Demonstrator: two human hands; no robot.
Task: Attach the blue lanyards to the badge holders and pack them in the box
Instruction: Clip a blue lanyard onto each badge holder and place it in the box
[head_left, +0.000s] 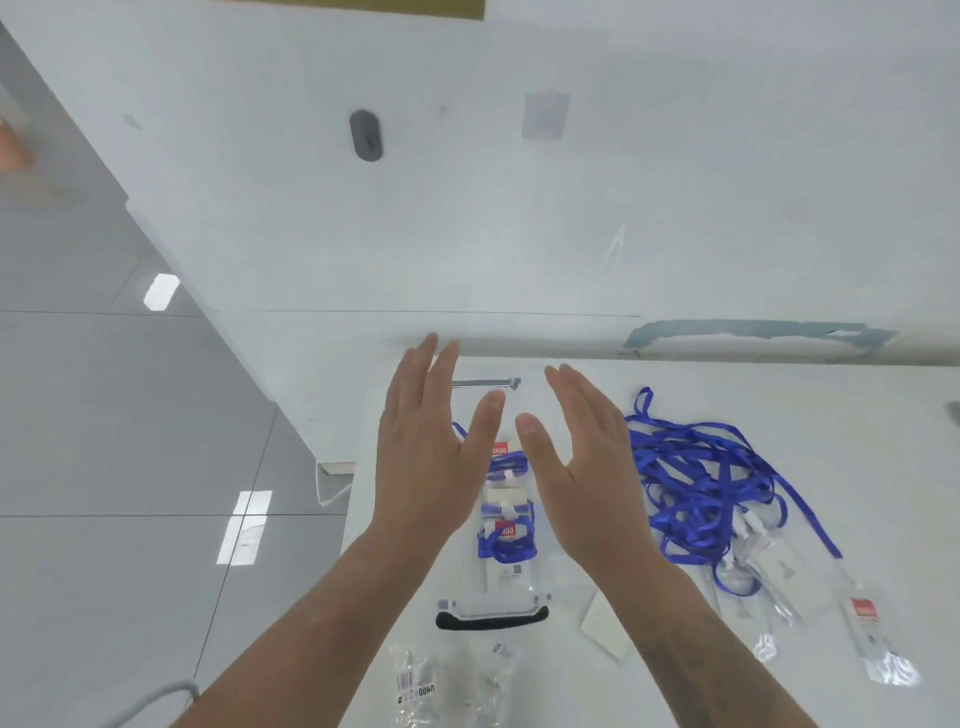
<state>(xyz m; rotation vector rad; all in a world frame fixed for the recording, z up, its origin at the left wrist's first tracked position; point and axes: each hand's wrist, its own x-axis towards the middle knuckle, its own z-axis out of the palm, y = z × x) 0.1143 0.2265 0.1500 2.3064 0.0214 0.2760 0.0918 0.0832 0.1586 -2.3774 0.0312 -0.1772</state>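
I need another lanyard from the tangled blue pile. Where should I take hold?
Probably the loop end sticking out at the far-left edge of the blue pile. It lies free of the tangle, so the right hand can pinch it from above.

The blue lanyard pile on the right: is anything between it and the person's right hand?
Nothing visible. The right hand is raised open above the table, and the blue lanyard pile lies just to its right, with only bare white table around it.
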